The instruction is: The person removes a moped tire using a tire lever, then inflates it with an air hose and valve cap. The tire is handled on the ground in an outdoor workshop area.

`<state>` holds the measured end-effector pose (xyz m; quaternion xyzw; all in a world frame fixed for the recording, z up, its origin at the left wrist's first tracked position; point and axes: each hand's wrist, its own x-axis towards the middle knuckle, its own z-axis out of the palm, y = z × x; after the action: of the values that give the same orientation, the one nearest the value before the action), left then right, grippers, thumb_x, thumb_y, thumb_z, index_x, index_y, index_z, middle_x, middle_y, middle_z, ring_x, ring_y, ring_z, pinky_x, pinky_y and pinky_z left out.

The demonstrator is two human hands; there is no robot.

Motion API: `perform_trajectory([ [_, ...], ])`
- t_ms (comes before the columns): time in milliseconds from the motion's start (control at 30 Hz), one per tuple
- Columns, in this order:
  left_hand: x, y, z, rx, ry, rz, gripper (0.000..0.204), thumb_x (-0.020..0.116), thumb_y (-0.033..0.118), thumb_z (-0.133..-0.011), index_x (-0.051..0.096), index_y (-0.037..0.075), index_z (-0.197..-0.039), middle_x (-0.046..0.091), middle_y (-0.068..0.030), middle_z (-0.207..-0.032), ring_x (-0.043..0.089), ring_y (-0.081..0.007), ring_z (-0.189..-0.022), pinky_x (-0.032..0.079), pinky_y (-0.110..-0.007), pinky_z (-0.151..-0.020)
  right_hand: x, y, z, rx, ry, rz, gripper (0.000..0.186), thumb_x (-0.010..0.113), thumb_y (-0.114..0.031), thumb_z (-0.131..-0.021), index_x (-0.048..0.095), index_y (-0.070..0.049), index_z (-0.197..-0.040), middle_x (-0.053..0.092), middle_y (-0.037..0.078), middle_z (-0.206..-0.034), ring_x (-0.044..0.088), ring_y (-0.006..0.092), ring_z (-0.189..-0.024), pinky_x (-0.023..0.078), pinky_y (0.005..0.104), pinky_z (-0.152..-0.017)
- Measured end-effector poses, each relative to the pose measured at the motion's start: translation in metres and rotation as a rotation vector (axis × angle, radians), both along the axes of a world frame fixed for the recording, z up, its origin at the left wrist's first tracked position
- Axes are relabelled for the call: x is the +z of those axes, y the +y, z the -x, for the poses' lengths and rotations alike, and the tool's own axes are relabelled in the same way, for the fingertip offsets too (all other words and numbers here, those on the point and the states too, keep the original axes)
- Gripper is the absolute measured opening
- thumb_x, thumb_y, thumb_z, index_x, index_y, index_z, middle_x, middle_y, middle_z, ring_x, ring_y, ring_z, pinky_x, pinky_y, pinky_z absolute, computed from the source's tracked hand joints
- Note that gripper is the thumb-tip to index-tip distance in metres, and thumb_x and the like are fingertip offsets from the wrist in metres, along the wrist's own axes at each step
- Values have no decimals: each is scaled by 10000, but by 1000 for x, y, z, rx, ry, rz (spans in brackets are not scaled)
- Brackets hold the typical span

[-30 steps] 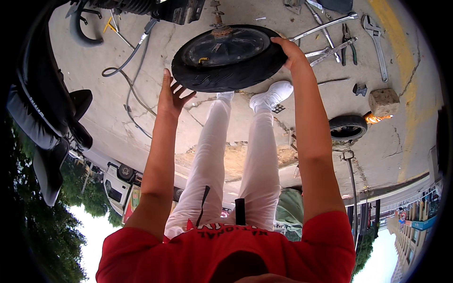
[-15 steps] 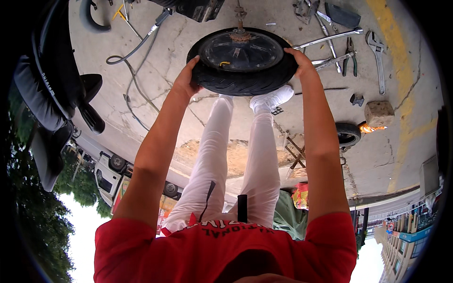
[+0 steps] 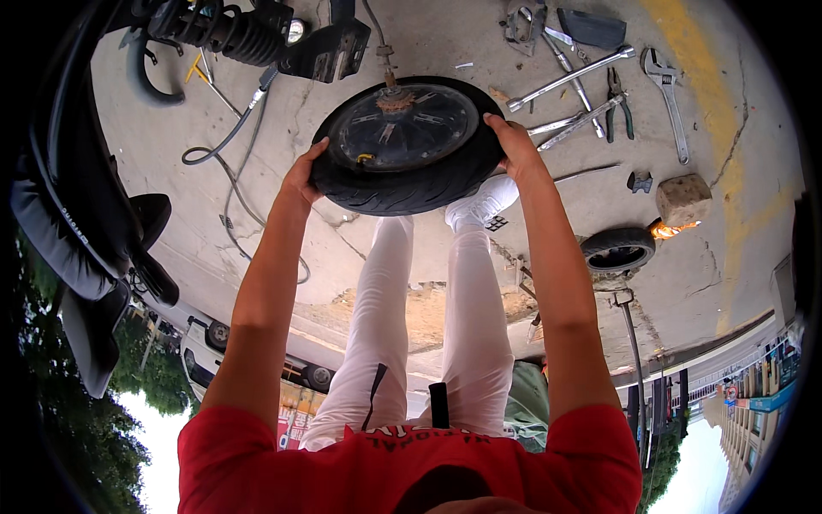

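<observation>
Between my two hands is a scooter wheel (image 3: 411, 128) with a black tyre and a dark, dirty hub cover. A rusty axle with a cable rises from the hub, and a yellow valve stem shows near its front. My left hand (image 3: 305, 171) is closed on the tyre's left side, thumb on top, fingers partly hidden beneath. On the right side, my right hand (image 3: 511, 141) grips the tyre the same way. The wheel lies tilted, its near edge in front of my white shoe (image 3: 484, 202).
On the right lie a cross wrench (image 3: 578, 86), pliers (image 3: 618, 107), an adjustable wrench (image 3: 668, 98), a stone block (image 3: 683, 199) and a small tyre (image 3: 618, 248). A hose (image 3: 231, 176) curls at left. A scooter's shock absorber (image 3: 223, 30) and black seat (image 3: 64, 223) stand at left.
The wheel has shifted left and nearer in the picture, with both hands still on it, and its left side now tips lower. The surroundings have shifted with the view; more of the shock absorber shows.
</observation>
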<state>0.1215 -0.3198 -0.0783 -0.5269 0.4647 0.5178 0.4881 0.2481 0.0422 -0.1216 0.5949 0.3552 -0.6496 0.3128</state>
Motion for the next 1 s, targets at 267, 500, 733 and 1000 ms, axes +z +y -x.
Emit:
perform_trajectory([
  [267,-38,17,-53,259,358,-48,518,680,252,-878,504,35,-1314,561,-94,-1325,524,-254,-1220,396,-422,-1064,-40,28,47,178,555,-134,775,675,-336,-861,320,60,-1426,440,226,-1400,434,280,-1289,335,319,-1075],
  [500,-58,33,-39,416,459,-179,500,684,166,-868,496,42,-1314,559,-87,-1324,536,-252,-1200,414,-415,-1058,-89,32,93,43,632,-254,481,621,-227,-893,509,-12,-1308,621,126,-1156,579,204,-1055,455,322,-918],
  [733,-77,50,-45,502,445,-188,505,667,246,-877,509,56,-1318,537,-85,-1352,500,-277,-1237,358,-469,-1092,-93,46,126,284,770,-317,403,605,-232,-882,577,-14,-1219,656,100,-1074,602,199,-952,484,341,-829],
  [1000,-76,53,-60,446,453,-142,619,684,390,-840,481,125,-1362,490,-63,-1402,446,-301,-1287,318,-532,-1099,-52,-8,3,49,458,-961,391,616,-202,-885,568,22,-1203,656,174,-1086,659,242,-956,509,335,-839],
])
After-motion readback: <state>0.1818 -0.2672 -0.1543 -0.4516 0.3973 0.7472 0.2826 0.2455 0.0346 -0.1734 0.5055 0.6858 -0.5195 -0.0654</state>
